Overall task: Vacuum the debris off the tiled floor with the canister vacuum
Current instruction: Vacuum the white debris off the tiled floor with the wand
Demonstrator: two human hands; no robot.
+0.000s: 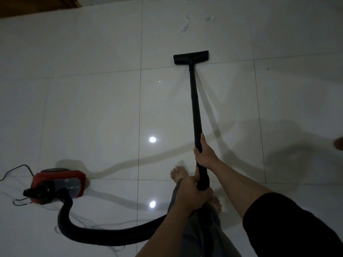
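Both hands grip the wand: right hand higher, left hand at the hose end. Nozzle flat on floor; debris beyond it. Canister left.

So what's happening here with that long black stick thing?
A person is vacuuming a glossy white tiled floor. Both hands grip the long black vacuum wand: the right hand higher up, the left hand lower, near where the ribbed black hose joins. The flat black floor nozzle sits on the tiles ahead. Some pale debris lies beyond it, not yet reached. The red canister vacuum rests on the floor to the left.
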